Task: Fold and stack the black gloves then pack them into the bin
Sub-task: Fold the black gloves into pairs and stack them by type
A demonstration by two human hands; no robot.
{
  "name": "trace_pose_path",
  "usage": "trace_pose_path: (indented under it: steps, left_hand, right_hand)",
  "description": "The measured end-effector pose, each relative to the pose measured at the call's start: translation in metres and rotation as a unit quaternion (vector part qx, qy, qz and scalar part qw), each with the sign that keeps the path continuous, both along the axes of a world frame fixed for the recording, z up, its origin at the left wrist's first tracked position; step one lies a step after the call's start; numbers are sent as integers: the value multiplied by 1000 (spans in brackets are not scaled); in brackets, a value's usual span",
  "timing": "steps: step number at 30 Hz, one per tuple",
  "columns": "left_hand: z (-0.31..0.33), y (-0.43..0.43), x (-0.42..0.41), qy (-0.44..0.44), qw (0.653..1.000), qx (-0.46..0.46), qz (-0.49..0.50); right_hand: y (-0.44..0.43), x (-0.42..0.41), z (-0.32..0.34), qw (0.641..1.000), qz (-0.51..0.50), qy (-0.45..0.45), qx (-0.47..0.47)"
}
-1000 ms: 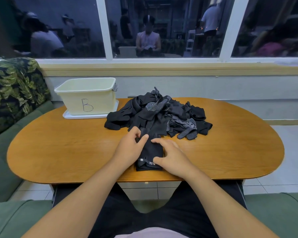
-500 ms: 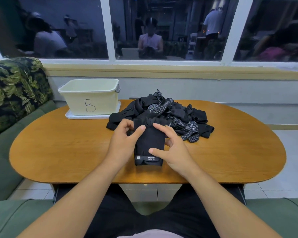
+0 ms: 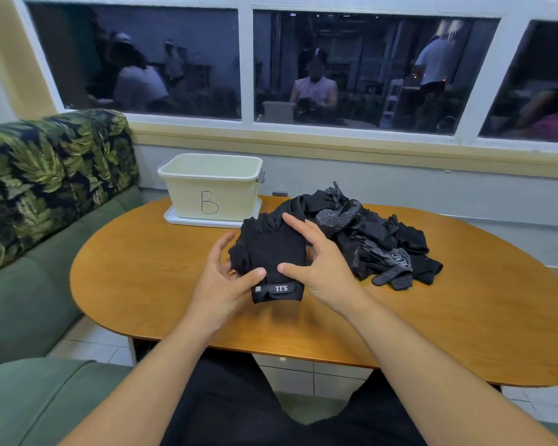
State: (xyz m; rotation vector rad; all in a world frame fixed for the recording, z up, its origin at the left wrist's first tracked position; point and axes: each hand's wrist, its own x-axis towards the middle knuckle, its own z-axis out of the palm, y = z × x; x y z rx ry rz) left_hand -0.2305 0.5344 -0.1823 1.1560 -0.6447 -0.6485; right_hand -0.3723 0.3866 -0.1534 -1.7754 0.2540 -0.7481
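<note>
A folded stack of black gloves with a white-lettered cuff strap is lifted above the oval wooden table. My left hand grips its left side, thumb on the cuff. My right hand grips its right side, fingers over the top edge. Behind and to the right lies a loose pile of black gloves, some with white dotted palms. The cream bin marked "B" stands open at the table's far left, on its white lid. Its inside is hidden from here.
A green sofa with a leaf-print back cushion runs along the left and the near side. A wall with a window ledge runs behind the table. My legs are under the near table edge.
Both hands have lifted the folded gloves off the table and carried them up and away, toward the bin. The camera view has tilted up and shifted.
</note>
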Motion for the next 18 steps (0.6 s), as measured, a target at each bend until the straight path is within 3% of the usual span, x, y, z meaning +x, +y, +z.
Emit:
trace_pose_path:
  steps: [6, 12, 18]
  left_hand:
    - [4, 36, 49, -74, 987, -21, 138]
    - [-7, 81, 133, -170, 943, 114, 262]
    - [-20, 102, 191, -224, 894, 244, 302]
  right_hand:
    - [14, 90, -11, 999, 31, 38, 5]
    - [48, 195, -25, 992, 75, 94, 26]
    - [73, 256, -47, 978, 107, 155, 91]
